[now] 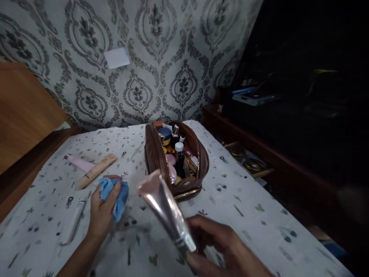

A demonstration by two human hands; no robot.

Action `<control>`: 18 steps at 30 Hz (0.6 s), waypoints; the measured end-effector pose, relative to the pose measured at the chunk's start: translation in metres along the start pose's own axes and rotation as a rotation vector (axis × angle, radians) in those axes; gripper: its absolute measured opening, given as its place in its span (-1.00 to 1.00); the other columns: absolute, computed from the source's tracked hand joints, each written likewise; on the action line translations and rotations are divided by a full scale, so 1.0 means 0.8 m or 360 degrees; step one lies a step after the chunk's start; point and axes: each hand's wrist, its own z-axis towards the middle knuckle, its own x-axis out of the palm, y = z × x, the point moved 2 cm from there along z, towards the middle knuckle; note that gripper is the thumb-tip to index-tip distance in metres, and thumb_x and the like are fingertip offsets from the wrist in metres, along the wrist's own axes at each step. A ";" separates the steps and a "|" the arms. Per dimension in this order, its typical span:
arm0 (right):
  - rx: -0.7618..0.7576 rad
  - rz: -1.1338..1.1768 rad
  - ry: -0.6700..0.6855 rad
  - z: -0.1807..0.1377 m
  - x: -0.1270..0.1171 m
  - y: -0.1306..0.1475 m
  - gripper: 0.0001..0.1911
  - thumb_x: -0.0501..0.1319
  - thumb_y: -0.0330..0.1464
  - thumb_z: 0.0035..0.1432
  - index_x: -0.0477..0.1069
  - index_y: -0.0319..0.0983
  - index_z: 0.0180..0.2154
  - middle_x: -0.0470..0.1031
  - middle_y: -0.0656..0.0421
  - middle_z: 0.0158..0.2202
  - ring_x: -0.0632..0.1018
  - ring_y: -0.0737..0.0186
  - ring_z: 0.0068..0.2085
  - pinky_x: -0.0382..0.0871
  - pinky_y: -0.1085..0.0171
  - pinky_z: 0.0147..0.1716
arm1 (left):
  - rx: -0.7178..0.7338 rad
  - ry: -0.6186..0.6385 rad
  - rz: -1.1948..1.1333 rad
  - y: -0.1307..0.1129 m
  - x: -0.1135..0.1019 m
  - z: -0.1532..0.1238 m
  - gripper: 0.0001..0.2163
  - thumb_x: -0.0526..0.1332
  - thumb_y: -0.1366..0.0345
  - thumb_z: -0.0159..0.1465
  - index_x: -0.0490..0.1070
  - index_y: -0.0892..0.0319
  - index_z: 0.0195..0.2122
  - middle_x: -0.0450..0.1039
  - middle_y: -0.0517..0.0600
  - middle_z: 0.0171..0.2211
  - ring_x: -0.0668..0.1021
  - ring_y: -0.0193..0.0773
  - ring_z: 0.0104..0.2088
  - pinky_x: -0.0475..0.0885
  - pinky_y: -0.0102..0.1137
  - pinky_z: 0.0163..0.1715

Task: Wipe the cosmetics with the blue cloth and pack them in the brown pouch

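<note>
My left hand [102,206] is closed around a crumpled blue cloth [119,196] above the bed-like surface. In my right hand [221,246] is a shiny rose-gold squeeze tube [167,207], gripped near its cap and tilted with its flat end up to the left. Behind the tube stands a brown makeup bag [152,150], unzipped. Inside it are a bottle with a white cap [179,152], a jar with a blue lid [165,134] and several other cosmetics. Left of the cloth lie a beige tube [96,172], a pink tube [80,163] and a white slim tube [73,223].
A white patterned sheet [129,250] covers the surface. Along the right runs a dark wooden ledge with an open drawer [262,173] holding small items. A wooden panel [25,111] rises at the left, and patterned wallpaper [155,57] covers the wall behind.
</note>
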 end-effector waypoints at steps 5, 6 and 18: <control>-0.0062 -0.0203 -0.0358 0.012 -0.045 0.045 -0.71 0.23 -0.11 0.19 0.47 -0.17 -0.19 0.57 0.15 -0.36 0.57 0.19 -0.36 0.47 0.25 -0.39 | 0.0074 0.0243 0.0137 0.027 0.010 -0.001 -0.67 0.32 0.01 0.14 0.45 0.17 -0.27 0.44 -0.07 -0.42 0.48 -0.27 -0.41 0.44 -0.42 -0.36; -0.0069 -0.0291 -0.0413 0.017 -0.053 0.054 -0.69 0.22 -0.10 0.19 0.46 -0.18 -0.16 0.56 0.16 -0.39 0.56 0.20 -0.39 0.46 0.26 -0.41 | 0.0104 0.0315 0.0176 0.032 0.012 -0.002 -0.68 0.31 0.01 0.15 0.44 0.17 -0.27 0.43 -0.08 -0.43 0.48 -0.27 -0.41 0.44 -0.41 -0.35; 0.0088 -0.1507 -0.0392 0.116 -0.077 0.103 -0.60 0.24 -0.25 0.14 0.36 -0.22 0.02 0.47 0.21 -0.40 0.46 0.25 -0.41 0.17 0.32 -0.46 | 0.0162 0.0683 0.0345 0.056 0.022 -0.003 -0.71 0.23 0.01 0.22 0.40 0.15 -0.25 0.35 -0.13 -0.54 0.42 -0.27 -0.50 0.35 -0.42 -0.47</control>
